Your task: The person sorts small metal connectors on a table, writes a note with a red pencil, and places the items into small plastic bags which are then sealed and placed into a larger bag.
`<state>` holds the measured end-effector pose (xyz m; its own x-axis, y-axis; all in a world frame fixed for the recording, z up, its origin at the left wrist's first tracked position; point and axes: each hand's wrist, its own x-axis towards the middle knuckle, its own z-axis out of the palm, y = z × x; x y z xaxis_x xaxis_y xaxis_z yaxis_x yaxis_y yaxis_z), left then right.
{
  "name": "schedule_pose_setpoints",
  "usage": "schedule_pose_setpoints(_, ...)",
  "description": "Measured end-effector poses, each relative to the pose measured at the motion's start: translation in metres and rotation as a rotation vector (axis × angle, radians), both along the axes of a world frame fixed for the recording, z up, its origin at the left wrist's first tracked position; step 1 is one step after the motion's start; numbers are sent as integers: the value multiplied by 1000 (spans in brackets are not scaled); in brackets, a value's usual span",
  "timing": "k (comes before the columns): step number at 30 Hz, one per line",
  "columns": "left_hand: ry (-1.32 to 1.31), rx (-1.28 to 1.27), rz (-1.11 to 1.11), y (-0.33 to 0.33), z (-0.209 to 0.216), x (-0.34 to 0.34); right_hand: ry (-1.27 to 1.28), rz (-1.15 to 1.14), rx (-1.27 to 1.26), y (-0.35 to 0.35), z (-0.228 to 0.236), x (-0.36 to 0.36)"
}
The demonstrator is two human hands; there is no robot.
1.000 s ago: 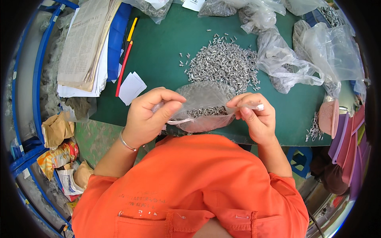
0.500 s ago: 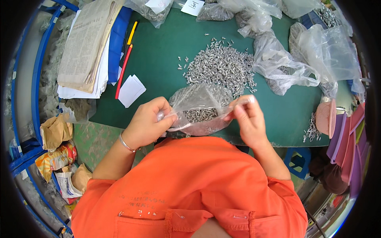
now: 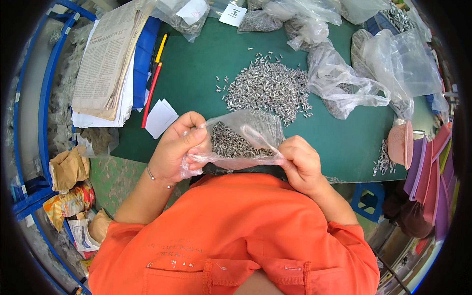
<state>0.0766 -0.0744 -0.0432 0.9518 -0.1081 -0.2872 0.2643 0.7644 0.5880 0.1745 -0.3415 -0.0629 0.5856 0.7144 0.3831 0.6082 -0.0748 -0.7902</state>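
I hold a small clear plastic bag [image 3: 246, 137] partly filled with small silver metal parts, just above the near edge of the green table [image 3: 196, 83]. My left hand [image 3: 178, 147] grips the bag's left edge. My right hand [image 3: 301, 163] pinches its right edge near the mouth. The bag is stretched between both hands. A loose heap of the same silver parts [image 3: 268, 88] lies on the table just beyond the bag.
Several clear bags [image 3: 344, 81], some with parts, crowd the far right. A stack of papers [image 3: 105, 64], a red pencil [image 3: 150, 96] and white slips [image 3: 160, 118] lie left. A pink disc [image 3: 400, 142] is at the right edge. Bags and scraps lie on the floor left.
The bag has been pulled flatter and lower toward my chest. My right hand moved down and closed on its right edge; my left hand shifted slightly down.
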Motion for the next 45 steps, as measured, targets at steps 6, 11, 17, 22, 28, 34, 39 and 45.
schedule_pose_setpoints(6, 160, -168, 38, -5, 3, 24, 241, 22, 163, 8, 18, 1)
schedule_pose_setpoints(11, 252, -66, 124, 3, -14, 64, 1032, -341, 282, 40, 28, 34)
schedule_pose_setpoints(17, 267, 845, -5, 1, 2, 55, 1053, -413, 370, 67, -10, 107)
schedule_pose_setpoints(22, 123, 1286, -266, -4, -6, 24, 781, -464, 170, 43, -12, 99)
schedule_pose_setpoints(28, -21, 1475, -237, -17, -15, 9, 244, -324, -289, -19, -6, 46)
schedule_pose_setpoints(34, -339, 1729, -222, -26, -35, -4, -177, -347, -386, -21, -23, 15)
schedule_pose_setpoints(39, -579, 1785, 27, -37, -48, -10, -240, -384, -250, -19, -34, 13)
schedule_pose_setpoints(45, -635, 1709, 76, -37, -36, 0, -125, -422, -226, -9, -24, 14)
